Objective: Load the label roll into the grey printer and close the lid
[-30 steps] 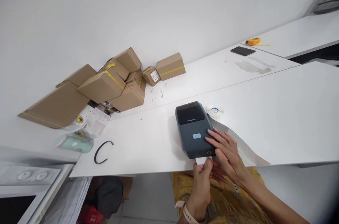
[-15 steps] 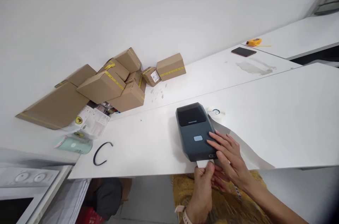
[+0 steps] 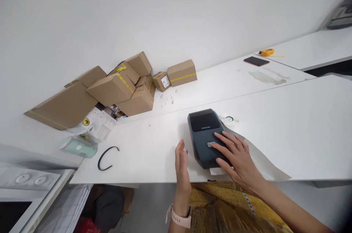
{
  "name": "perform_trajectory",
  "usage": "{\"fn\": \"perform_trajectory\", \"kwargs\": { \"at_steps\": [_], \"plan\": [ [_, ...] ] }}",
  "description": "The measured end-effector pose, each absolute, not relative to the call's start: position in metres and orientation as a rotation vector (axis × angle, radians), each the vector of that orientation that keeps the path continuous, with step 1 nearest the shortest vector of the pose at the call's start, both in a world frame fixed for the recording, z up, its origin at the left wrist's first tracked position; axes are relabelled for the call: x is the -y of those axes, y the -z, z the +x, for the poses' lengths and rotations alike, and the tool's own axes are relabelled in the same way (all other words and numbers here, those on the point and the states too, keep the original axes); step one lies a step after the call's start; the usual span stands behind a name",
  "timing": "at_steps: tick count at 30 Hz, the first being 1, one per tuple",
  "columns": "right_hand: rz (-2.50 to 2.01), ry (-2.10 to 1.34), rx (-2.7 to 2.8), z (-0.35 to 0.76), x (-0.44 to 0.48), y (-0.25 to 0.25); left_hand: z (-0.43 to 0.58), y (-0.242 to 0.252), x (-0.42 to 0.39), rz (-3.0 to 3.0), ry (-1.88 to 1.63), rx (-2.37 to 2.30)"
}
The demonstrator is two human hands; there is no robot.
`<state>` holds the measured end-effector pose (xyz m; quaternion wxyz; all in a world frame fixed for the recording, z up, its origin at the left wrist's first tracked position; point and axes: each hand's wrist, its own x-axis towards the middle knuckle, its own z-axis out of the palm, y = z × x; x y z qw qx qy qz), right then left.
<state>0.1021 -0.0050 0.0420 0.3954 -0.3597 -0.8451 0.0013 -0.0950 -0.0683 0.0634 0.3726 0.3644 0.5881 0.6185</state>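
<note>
A dark blue-grey label printer lies on the white table, its black window towards the back. My right hand rests spread over its near right side, with a fingertip at the light blue button. Just left of the printer, my left hand is held upright on edge, fingers extended and holding nothing. From the printer's near end sticks out a short white paper strip. Behind the printer on the right lies a roll of white labels, its paper band trailing towards the table's front edge.
Cardboard boxes are piled against the wall at left, beside plastic-wrapped packets and a mint green roll-shaped pack. A black headband lies near the front left. Far right are a phone and a yellow tape measure.
My left hand has let go of the paper strip and moved left beside the printer. My right hand has shifted slightly, a finger now at the button. The view has tilted a little.
</note>
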Motion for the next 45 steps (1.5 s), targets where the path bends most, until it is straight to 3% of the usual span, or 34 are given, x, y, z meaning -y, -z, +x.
{"fn": "perform_trajectory", "kwargs": {
  "at_steps": [7, 19, 29, 41, 45],
  "plan": [
    [-0.927, 0.119, 2.184, 0.101, 0.005, -0.039, -0.066, -0.043, 0.070, 0.969, -1.379, -1.446],
    [-0.970, 0.140, 2.059, 0.087, 0.006, -0.040, -0.064, -0.043, 0.067, 0.933, -1.387, -1.403],
    [-1.136, -0.585, 1.621, 0.099, 0.020, -0.015, -0.065, -0.051, 0.070, 0.980, -1.424, -1.490],
    [-0.745, -0.350, 1.930, 0.097, -0.077, -0.130, -0.084, -0.118, -0.008, 1.224, -1.770, -1.218],
    [-0.936, -0.370, 1.922, 0.082, -0.128, -0.167, -0.097, -0.110, -0.040, 1.148, -1.763, -1.512]
  ]
}}
